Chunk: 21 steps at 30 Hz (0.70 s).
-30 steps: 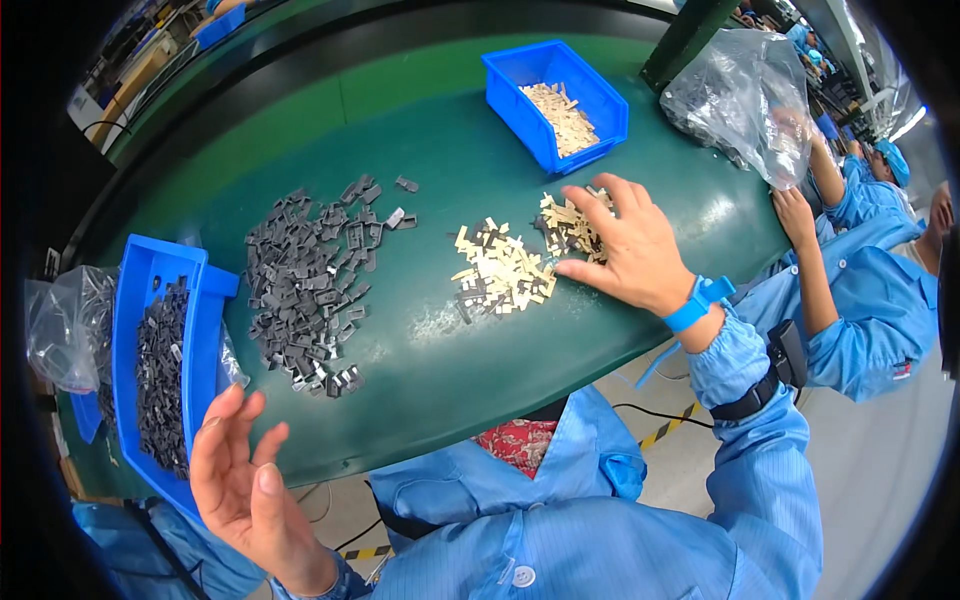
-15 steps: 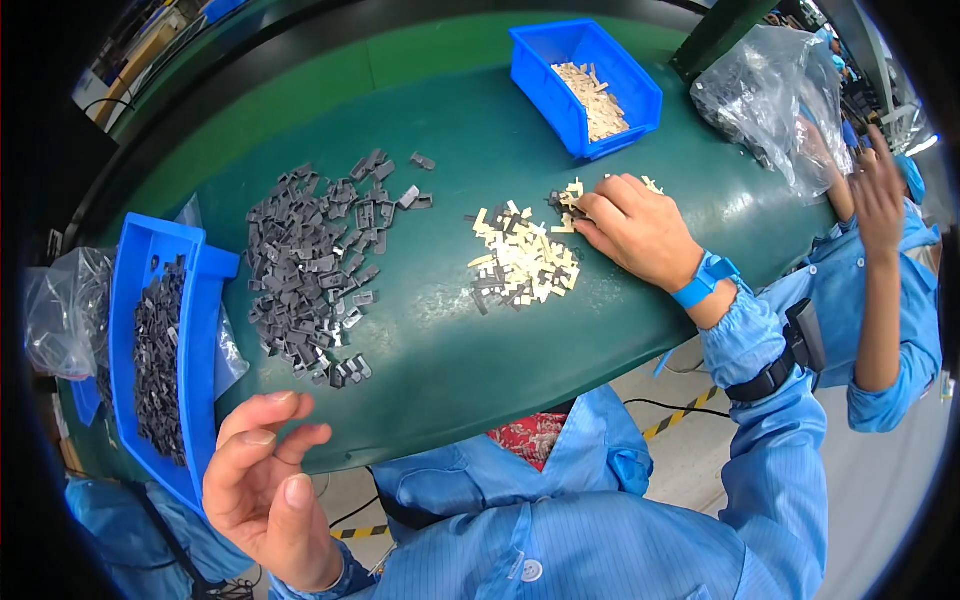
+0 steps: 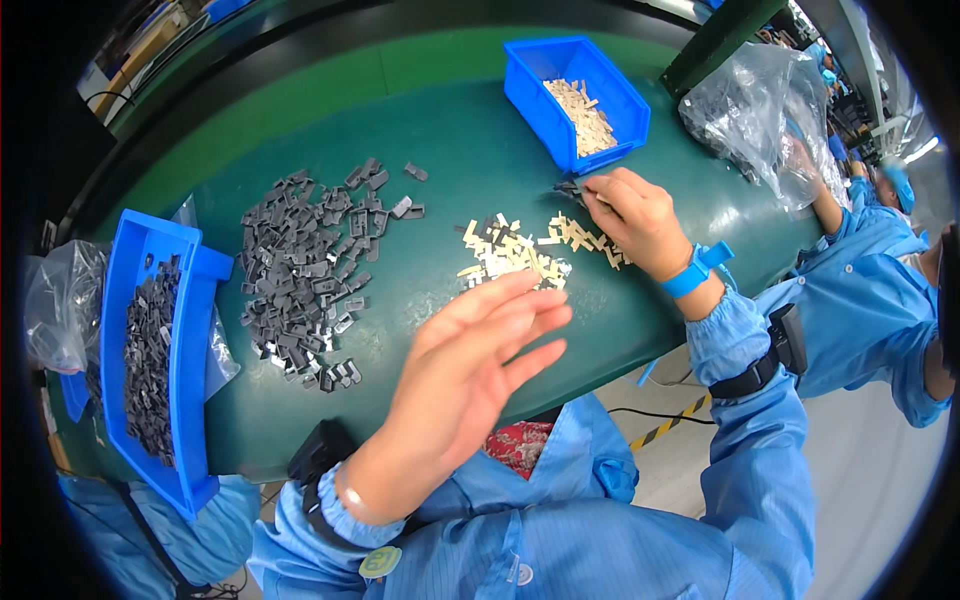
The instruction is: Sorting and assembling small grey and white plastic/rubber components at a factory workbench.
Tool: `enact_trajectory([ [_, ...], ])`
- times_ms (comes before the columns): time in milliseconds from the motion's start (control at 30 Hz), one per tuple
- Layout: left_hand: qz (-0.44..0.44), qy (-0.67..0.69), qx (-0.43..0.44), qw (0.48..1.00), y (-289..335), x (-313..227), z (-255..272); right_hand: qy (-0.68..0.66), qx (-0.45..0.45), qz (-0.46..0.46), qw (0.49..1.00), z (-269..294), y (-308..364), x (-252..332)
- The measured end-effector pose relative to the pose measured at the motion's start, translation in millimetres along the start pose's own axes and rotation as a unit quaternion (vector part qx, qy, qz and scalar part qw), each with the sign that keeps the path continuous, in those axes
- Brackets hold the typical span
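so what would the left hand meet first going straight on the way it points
The left hand would probably meet the cream and black pieces just beyond its fingers; height is unclear, so it might pass above.

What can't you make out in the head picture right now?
All in the head view:
Right hand: the inside of its grasp, hidden by its own fingers.
Dark bits at its fingertips: blurred, exact shape unclear.
Cream pile: part of its near edge, hidden by the left hand.
Black parts in the left bin: too small and heaped to count.
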<state>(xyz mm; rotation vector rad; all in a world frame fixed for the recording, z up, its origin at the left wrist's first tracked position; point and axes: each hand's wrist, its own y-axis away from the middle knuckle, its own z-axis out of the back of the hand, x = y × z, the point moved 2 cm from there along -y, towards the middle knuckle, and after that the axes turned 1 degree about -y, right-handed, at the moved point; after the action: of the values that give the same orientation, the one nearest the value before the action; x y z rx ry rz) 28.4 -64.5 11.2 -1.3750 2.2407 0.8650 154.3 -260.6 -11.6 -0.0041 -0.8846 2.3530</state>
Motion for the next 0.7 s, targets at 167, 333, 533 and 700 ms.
enact_trajectory([
  [167,0.069,0.161,0.004,0.985,-53.3,35.6,-25.2,-0.038,-0.049,-0.057,0.996,3.4,-5.1,0.8],
  [333,0.104,0.171,0.001,0.98,-89.8,49.3,-33.6,-0.085,-0.082,-0.145,0.982,7.9,-4.3,4.9],
  [533,0.114,0.226,0.019,0.967,-106.3,46.8,-38.4,-0.117,-0.116,-0.12,0.979,9.1,-2.3,19.9],
  [700,0.121,0.271,0.053,0.953,-116.8,46.0,-31.9,-0.129,-0.102,-0.015,0.986,9.5,0.2,27.0],
])
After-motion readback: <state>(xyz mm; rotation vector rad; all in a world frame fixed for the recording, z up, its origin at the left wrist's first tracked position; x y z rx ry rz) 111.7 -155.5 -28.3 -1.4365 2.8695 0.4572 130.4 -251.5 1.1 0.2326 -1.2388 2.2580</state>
